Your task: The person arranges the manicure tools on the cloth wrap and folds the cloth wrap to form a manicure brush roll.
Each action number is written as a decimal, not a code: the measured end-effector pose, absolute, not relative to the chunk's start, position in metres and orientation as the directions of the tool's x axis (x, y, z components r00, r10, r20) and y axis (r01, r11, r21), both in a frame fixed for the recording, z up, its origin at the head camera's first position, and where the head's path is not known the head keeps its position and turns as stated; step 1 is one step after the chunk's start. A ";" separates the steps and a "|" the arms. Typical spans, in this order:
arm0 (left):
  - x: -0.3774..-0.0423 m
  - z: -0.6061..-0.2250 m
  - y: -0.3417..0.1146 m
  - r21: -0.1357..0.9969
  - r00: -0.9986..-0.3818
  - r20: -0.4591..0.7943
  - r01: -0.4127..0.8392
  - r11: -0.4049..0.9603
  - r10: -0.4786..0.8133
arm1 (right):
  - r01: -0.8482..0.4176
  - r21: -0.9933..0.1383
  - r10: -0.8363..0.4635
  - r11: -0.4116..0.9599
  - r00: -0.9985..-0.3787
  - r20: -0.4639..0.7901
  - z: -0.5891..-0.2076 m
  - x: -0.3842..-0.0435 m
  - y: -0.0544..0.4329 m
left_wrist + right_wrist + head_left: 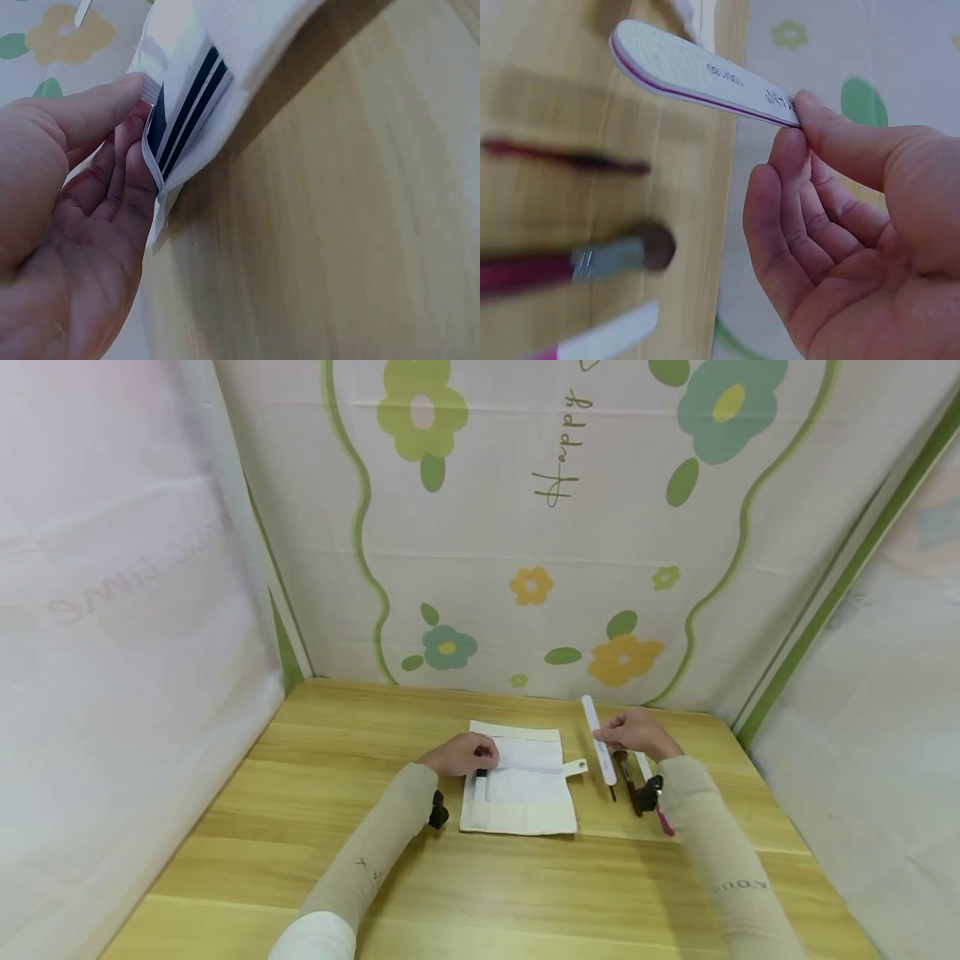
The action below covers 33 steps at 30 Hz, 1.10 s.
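A white fabric pouch lies unfolded, with a snap tab sticking out on its right. My left hand is at its left part, thumb and fingers pinching the gathered elastic edge. Black and white stripes of a flat item show inside the pouch, beside those fingers. To the right, my right hand holds up a white nail file between thumb and forefinger. The file has a purple core line along its side and printed lettering; its gripped end is partly covered by the fingertips.
Under my right hand lie a thin dark-red brush, a thicker makeup brush with a metal collar, and a white tool with a pink handle. A flower-printed cloth hangs behind the wooden table, with cloth walls at both sides.
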<state>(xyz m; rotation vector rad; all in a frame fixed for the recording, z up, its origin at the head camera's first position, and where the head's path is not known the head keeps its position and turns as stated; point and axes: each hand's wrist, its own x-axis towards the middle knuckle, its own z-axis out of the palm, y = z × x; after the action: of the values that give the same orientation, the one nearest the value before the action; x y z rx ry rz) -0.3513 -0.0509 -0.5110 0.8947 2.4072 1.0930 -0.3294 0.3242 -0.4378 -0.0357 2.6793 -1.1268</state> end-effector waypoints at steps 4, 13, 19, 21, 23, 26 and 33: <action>-0.348 -0.508 -0.051 0.768 -0.749 -0.058 0.390 0.509 0.660 | 0.029 -0.733 -0.152 0.680 -0.972 -0.179 -0.439 -0.345 0.289; -0.348 -0.510 -0.050 0.755 -0.760 -0.066 0.386 0.530 0.646 | -0.011 -0.799 -0.159 0.601 -0.982 -0.105 -0.445 -0.373 0.212; -0.349 -0.510 -0.048 0.760 -0.756 -0.052 0.394 0.517 0.652 | -0.021 -0.833 -0.120 0.553 -0.991 -0.054 -0.448 -0.386 0.179; -0.349 -0.511 -0.047 0.761 -0.755 -0.045 0.399 0.512 0.654 | -0.027 -0.848 -0.106 0.529 -0.994 -0.035 -0.451 -0.387 0.172; -0.350 -0.512 -0.046 0.762 -0.753 -0.042 0.401 0.509 0.657 | -0.028 -0.861 -0.083 0.508 -0.996 -0.017 -0.456 -0.387 0.167; -0.352 -0.515 -0.046 0.760 -0.753 -0.041 0.403 0.509 0.657 | -0.039 -0.871 -0.046 0.490 -0.999 0.019 -0.464 -0.385 0.162; -0.357 -0.518 -0.048 0.758 -0.754 -0.045 0.401 0.514 0.655 | -0.014 -0.896 -0.011 0.445 -1.000 0.010 -0.486 -0.384 0.159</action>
<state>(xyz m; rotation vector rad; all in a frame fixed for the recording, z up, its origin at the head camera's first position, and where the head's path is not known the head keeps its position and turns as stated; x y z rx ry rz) -0.3567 -0.0482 -0.5183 0.8807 2.4338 1.0939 -0.3843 0.1592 -0.4861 -0.0225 2.6725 -1.6569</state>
